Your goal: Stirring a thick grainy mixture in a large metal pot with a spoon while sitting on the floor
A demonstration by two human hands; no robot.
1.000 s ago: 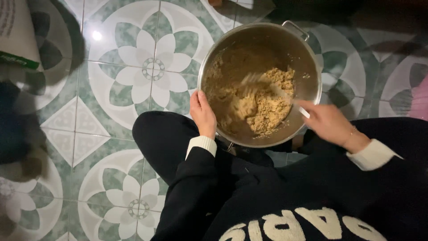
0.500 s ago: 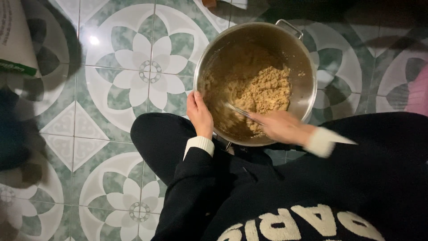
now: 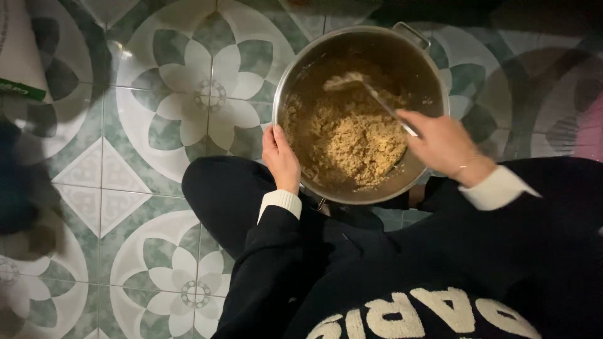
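A large metal pot [image 3: 433, 75] sits on the patterned floor between my knees, holding a brown, crumbly grain mixture [image 3: 352, 141]. My left hand [image 3: 281, 158] grips the pot's near-left rim, fingers over the edge. My right hand [image 3: 443, 144] is closed around the handle of a metal spoon [image 3: 370, 94], whose bowl is lifted over the far side of the mixture with some food on it. Both arms wear black sleeves with white cuffs.
The floor is tiled in green and white flower patterns [image 3: 210, 94]. A white bag with a green strip [image 3: 19, 88] lies at the far left, with a dark shape [image 3: 16, 188] below it. A pink object [image 3: 587, 132] shows at the right edge.
My right hand has swung the spoon from the near side of the mixture up toward the pot's far side. The left hand has stayed on the rim.
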